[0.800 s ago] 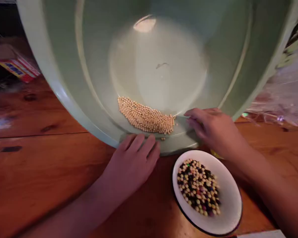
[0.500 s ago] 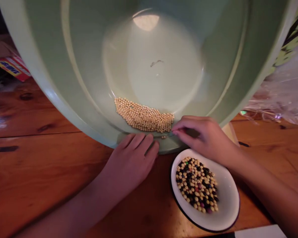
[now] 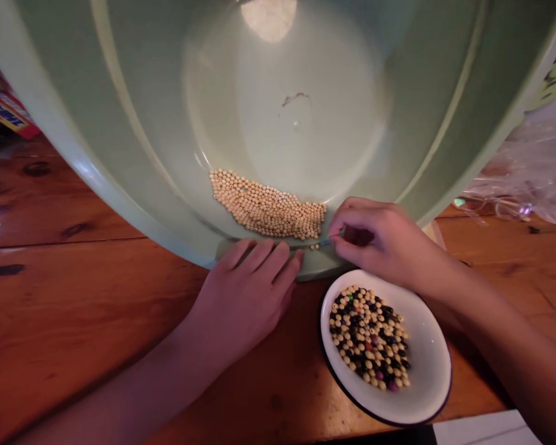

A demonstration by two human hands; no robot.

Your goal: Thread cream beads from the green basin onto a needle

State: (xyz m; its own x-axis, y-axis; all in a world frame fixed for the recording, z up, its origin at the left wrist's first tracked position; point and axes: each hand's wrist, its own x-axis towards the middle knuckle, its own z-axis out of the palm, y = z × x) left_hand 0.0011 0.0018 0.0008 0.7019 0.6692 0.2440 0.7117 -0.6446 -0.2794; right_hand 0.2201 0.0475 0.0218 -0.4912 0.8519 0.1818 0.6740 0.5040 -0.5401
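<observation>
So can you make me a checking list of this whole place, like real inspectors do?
Surface: brown wooden table, dark marks in the wood.
Main things: green tub with pale beads; white bowl with mixed beads.
Clutter: see-through plastic, right; colourful box, left.
Grip: left hand at the tub's near rim; right hand pinches something thin and bluish beside two loose beads.
Cables: nothing seen for sure.
Surroundings: white flat thing, bottom right.

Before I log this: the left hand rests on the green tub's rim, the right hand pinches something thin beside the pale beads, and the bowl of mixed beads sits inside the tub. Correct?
No: the head view shows the bowl of mixed beads outside the green tub, on the table. The left hand, right hand and pale beads are as stated.
</observation>
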